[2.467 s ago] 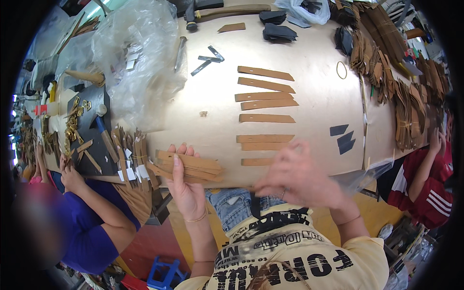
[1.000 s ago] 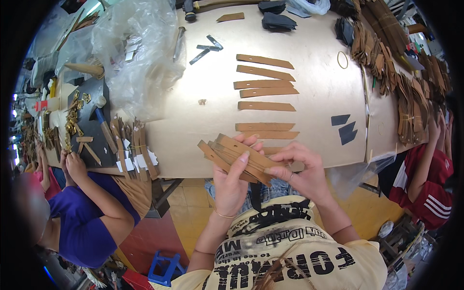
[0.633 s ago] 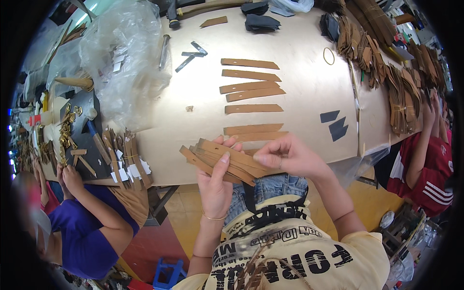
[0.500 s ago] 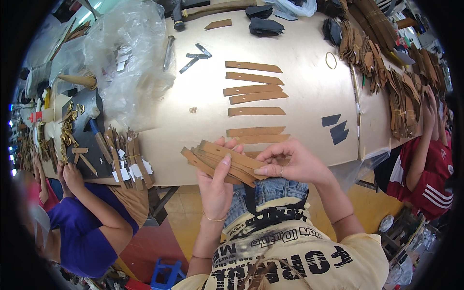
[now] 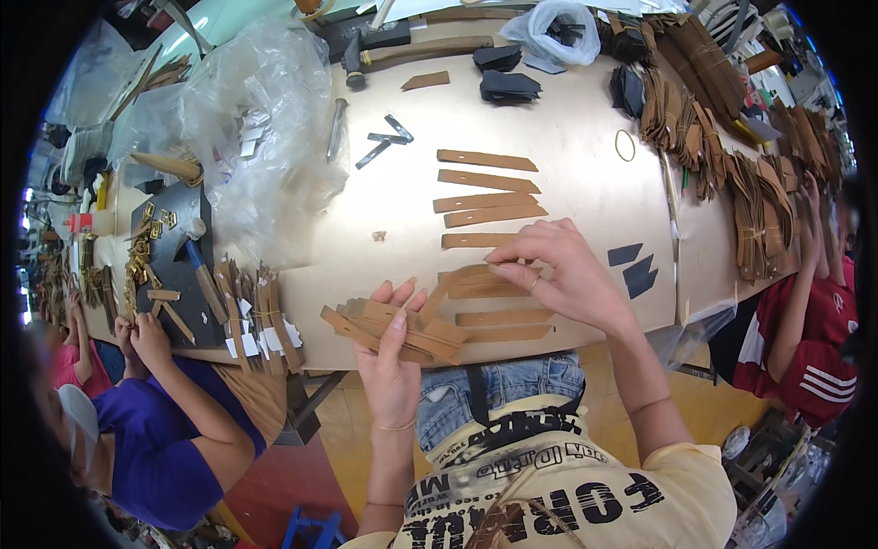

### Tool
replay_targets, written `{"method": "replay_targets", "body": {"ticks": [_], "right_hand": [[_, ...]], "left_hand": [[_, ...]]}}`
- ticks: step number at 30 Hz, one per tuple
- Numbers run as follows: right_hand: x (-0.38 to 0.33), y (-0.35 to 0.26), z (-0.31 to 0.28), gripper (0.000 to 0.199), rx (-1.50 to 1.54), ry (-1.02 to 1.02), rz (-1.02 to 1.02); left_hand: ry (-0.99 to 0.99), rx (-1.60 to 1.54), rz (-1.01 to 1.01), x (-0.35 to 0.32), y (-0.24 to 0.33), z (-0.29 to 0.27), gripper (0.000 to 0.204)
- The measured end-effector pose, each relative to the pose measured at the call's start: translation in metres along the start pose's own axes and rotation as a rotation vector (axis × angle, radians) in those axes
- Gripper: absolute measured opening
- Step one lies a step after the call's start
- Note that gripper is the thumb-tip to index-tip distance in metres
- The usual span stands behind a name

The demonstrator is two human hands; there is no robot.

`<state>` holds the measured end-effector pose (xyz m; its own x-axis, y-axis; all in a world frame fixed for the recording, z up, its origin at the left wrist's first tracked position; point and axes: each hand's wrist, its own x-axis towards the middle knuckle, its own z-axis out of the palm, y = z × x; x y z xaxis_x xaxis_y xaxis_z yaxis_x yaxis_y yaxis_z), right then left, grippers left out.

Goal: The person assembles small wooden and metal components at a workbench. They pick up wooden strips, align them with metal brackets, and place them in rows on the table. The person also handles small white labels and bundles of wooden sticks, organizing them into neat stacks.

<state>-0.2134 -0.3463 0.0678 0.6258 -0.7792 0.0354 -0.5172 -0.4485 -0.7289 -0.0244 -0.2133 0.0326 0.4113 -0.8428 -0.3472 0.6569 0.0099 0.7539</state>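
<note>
My left hand [image 5: 388, 371] is closed around a fanned stack of brown leather strips [image 5: 435, 340], its thumb pressed on top. Thumb and forefinger of my right hand [image 5: 569, 274] pinch the end of one bent leather strip [image 5: 455, 277]; its other end reaches back to the stack. On the table beyond, several leather strips with pointed ends, such as the farthest strip [image 5: 487, 160], lie in a loose column. More strips, including the nearest strip [image 5: 508, 333], lie beside and partly under my right hand.
Left are a plastic bag [image 5: 274, 119], a blue-handled hammer [image 5: 203, 274] and strip bundles with white tags [image 5: 265, 316]. Another hammer [image 5: 412, 53] lies at the back. Dark pieces [image 5: 639, 274] and a rubber band [image 5: 625, 145] lie right. People work on both sides.
My right hand has moved away from the stack, drawing one strip's end out over the table. My left hand with the stack has shifted slightly left. The whole view has tilted a little.
</note>
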Motion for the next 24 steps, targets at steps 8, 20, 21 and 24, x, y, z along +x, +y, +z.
{"method": "replay_targets", "body": {"ticks": [8,20,21,24], "right_hand": [[0.07,0.029,-0.02,0.015,0.289,0.144,-0.17],[0.098,0.112,-0.009,0.022,-0.078,0.277,0.285],[0.096,0.112,-0.008,0.023,-0.113,0.305,0.254],[0.088,0.102,-0.002,0.022,-0.078,0.472,0.115]], "left_hand": [[0.054,-0.04,0.137,0.021,0.019,0.0,0.044],[0.202,0.041,0.095,0.028,0.018,-0.03,0.046],[0.161,0.015,0.094,0.026,0.017,-0.031,0.047],[0.09,-0.086,0.05,0.027,0.016,-0.027,0.049]]}}
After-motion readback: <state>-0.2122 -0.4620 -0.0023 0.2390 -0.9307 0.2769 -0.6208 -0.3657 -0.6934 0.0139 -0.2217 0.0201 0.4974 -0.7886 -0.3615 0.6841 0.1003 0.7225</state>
